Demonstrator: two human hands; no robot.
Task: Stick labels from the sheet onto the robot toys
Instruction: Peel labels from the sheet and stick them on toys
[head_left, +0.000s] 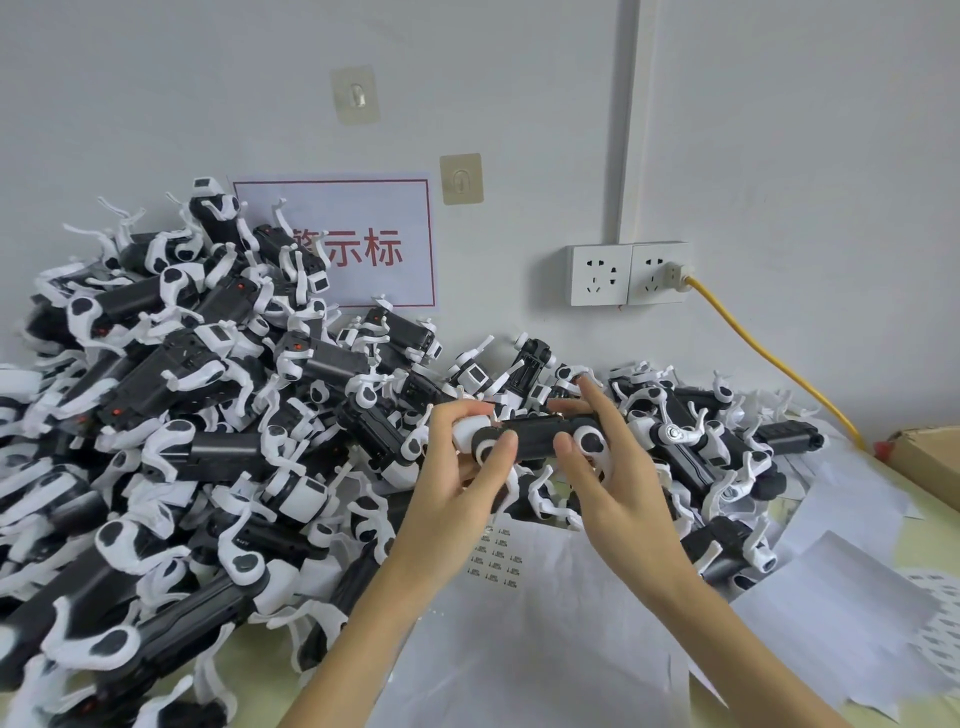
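- The left hand (457, 467) grips one toy (540, 441) by its left end, thumb along the near side and fingers curled over the white shoulder; it hangs above the sheet (493, 558), in front of the pile (171, 415).
- The right hand (608, 467) holds the other end, thumb pressed on the black body beside the white hip joint, forefinger raised and straight, the other fingers behind the toy. Whether a label sits under the thumb I cannot tell.
- The toy looks like hard, hollow plastic: probably light, stiff in the body, and smooth enough to slip if held loosely.
- The black trunk seems the sound place to hold. It is broad, flat-sided and rigid, and gives a plain face for a label.
- The thin white legs (540, 499) dangling below look weak and jointed; taking hold there would likely let the toy swing, or strain a leg.
- The labels on the sheet are tiny and likely thin and floppy, so a fingertip or nail under an edge should suit better than a full pinch.
- Legs in the pile interlock, so a toy pulled out may drag its neighbours.
- More loose paper (841, 613) lies at the right.
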